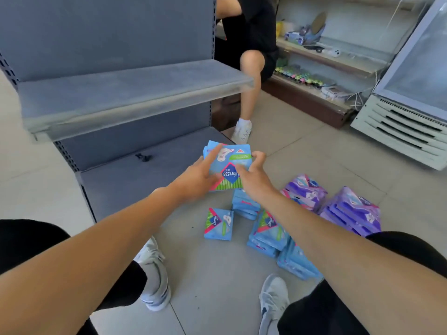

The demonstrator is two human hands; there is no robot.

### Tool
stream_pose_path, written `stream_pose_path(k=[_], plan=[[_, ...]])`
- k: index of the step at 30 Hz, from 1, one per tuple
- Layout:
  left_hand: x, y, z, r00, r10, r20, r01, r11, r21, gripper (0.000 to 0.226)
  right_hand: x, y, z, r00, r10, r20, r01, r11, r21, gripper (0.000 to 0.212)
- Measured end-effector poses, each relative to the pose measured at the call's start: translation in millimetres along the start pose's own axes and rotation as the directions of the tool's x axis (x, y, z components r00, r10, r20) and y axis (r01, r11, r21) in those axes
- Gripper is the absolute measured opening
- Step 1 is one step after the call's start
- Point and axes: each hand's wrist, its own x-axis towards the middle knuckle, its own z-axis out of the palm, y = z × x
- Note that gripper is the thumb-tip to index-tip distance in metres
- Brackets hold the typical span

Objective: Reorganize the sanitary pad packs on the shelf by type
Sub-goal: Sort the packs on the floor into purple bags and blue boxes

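Holding blue packs (227, 163) above shelf (145, 180)

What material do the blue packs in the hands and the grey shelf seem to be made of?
Blue packs: apparently thin glossy plastic film, since the printed wrapper shines and looks soft.
Grey shelf: probably painted metal with a matte finish; its uprights carry rows of punched slots. The picture is too blurred to be certain.
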Motion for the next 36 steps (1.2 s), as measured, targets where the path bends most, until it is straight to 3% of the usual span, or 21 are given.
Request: stream_pose_path(k=[4, 10, 14, 21, 27, 36], plan=[[15, -48, 43, 0.969, -0.108, 0.222, 0.078, 0.987, 0.139, 0.124, 6, 56, 27, 0.996, 0.063, 0.055, -0.057, 0.992, -0.110, 0.038], [39, -128, 108, 0.945, -0.156, 0.287, 0.122, 0.983, 0.135, 0.098, 15, 127, 62, 0.938, 0.181, 0.296, -0.113, 0.965, -0.235, 0.084], [52, -175, 148, 0.935, -0.140, 0.326, 0.105, 0.987, 0.122, 0.094, 17, 178, 77, 0.899, 0.211, 0.383, -0.088, 0.945, -0.316, 0.101], [61, -221, 194, 0.950, -0.172, 0.261, 0.144, 0.982, 0.122, 0.088, 34, 233, 106, 0.905, 0.237, 0.354, -0.105, 0.929, -0.354, 0.087], [57, -225, 212, 0.979, -0.134, 0.152, 0.122, 0.989, 0.084, 0.096, 40, 250, 119, 0.929, 0.202, 0.309, -0.079, 0.927, -0.368, 0.089], [66, -235, 215, 0.972, -0.143, 0.188, 0.118, 0.983, 0.139, 0.094, 49, 255, 125, 0.894, 0.276, 0.352, -0.090, 0.882, -0.462, 0.092]])
